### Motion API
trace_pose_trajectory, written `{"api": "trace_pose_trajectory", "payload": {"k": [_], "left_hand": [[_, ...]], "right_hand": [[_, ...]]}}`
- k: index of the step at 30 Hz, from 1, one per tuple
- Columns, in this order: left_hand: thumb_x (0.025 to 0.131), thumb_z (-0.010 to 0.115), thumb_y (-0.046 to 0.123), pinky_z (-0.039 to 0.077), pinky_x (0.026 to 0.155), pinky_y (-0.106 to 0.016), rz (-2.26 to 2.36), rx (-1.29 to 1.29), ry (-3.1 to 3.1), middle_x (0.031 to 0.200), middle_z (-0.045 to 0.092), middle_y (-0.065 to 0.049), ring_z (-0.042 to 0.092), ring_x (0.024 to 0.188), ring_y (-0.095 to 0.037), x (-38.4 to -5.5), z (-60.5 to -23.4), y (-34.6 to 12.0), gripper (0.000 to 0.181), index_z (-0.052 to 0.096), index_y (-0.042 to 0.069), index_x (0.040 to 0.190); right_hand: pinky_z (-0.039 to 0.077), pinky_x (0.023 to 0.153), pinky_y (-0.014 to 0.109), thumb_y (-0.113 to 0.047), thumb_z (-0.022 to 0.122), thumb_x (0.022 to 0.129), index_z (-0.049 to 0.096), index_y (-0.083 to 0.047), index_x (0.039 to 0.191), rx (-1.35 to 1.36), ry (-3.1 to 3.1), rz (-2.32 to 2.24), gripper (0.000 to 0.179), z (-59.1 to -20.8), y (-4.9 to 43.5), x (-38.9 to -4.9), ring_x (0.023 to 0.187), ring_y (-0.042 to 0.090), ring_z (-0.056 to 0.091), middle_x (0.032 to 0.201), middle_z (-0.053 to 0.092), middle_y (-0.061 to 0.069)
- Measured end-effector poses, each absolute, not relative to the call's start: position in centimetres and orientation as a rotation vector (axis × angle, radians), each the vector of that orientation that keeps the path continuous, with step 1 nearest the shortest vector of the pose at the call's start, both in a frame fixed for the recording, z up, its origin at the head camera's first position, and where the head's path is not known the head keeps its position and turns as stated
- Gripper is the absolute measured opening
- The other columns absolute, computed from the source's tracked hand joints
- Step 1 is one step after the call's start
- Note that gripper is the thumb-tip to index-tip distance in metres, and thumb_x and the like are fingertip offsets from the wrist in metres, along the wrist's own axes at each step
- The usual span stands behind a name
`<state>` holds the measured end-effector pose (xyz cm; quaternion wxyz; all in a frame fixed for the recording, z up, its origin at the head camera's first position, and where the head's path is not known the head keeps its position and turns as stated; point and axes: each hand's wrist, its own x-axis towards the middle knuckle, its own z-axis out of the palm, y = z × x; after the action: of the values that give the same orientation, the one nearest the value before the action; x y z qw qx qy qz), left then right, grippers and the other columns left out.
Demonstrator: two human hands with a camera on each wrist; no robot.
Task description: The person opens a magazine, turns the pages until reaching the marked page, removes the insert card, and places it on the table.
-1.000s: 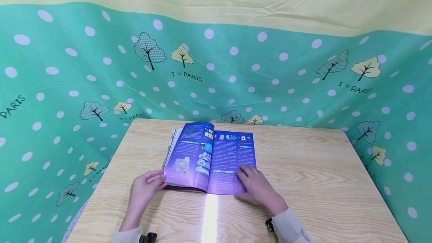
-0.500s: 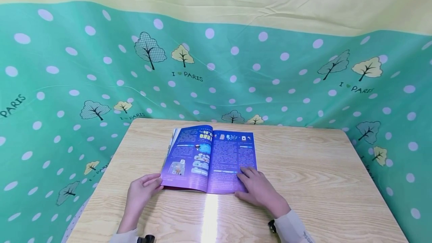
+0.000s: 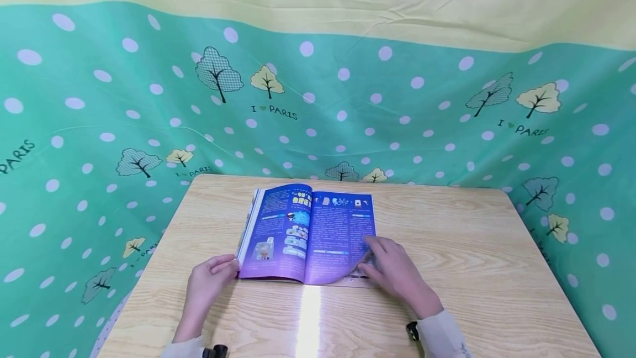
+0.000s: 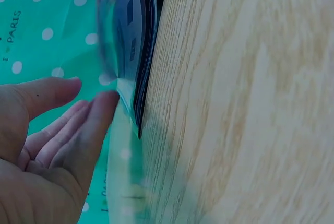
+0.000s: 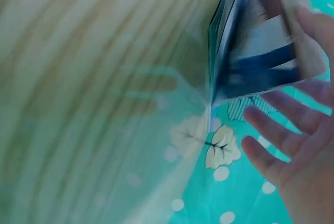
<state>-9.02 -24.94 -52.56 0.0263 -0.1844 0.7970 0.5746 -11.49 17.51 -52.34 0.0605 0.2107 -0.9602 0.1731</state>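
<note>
An open magazine (image 3: 283,236) with blue-purple pages lies on the wooden table. At its lower left corner is my left hand (image 3: 211,286); in the left wrist view that hand (image 4: 57,151) has thumb and fingers apart, with the index fingertip at the magazine's edge. My right hand (image 3: 399,275) pinches the lower outer corner of the right-hand page (image 3: 330,236), which curls up and shows the sheet beneath. In the right wrist view the thumb of the right hand (image 5: 297,172) lies on one side of the lifted page (image 5: 266,46), with fingers behind it.
The pale wooden table (image 3: 472,258) extends on both sides of the magazine. A green curtain (image 3: 348,98) with white dots and trees hangs behind and beside it. A bright light reflection crosses the table in front.
The left page has come down flatter, and my left hand has let it go. My right hand has shifted right and lifted the right page's lower corner.
</note>
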Motion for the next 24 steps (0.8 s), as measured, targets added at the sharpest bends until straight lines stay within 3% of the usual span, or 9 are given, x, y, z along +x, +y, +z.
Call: {"api": "trace_pose_trajectory", "payload": {"k": [6,9,16,24], "left_hand": [[0.095,0.071,0.031,0.052,0.086,-0.021,1.571,-0.581,2.64,0.111,0.074,-0.009,0.069,0.103,-0.022,-9.1,-52.1,-24.6,0.041,0.067,0.004,0.125],[0.094,0.072,0.032,0.052,0.082,-0.017,1.613,-0.583,2.623,0.111,0.073,-0.01,0.069,0.102,-0.02,-9.3,-51.9,-24.2,0.042,0.068,0.004,0.125],[0.092,0.074,0.035,0.052,0.081,-0.015,1.663,-0.547,2.599,0.11,0.074,-0.01,0.068,0.103,-0.018,-9.8,-51.5,-22.7,0.043,0.07,0.006,0.124],[0.092,0.075,0.031,0.052,0.084,-0.015,1.731,-0.48,2.587,0.109,0.074,-0.01,0.069,0.104,-0.02,-10.3,-51.2,-21.6,0.04,0.071,0.005,0.122]], "right_hand": [[0.044,0.108,0.057,-0.054,0.07,0.09,0.042,0.003,0.147,0.37,-2.913,0.576,0.085,-52.6,18.2,-11.8,0.127,0.042,0.05,0.14,0.053,0.025],[0.047,0.104,0.058,-0.057,0.067,0.091,0.05,0.006,0.14,0.285,-2.945,0.575,0.081,-52.7,18.1,-11.8,0.123,0.043,0.054,0.134,0.057,0.027],[0.056,0.094,0.051,-0.06,0.058,0.095,0.071,-0.004,0.113,0.288,-2.953,0.575,0.06,-52.4,17.3,-11.6,0.109,0.032,0.064,0.112,0.071,0.013],[0.053,0.099,0.052,-0.058,0.054,0.098,0.063,-0.006,0.131,0.352,-2.93,0.6,0.062,-52.5,16.4,-11.7,0.119,0.034,0.06,0.128,0.065,0.014]]}}
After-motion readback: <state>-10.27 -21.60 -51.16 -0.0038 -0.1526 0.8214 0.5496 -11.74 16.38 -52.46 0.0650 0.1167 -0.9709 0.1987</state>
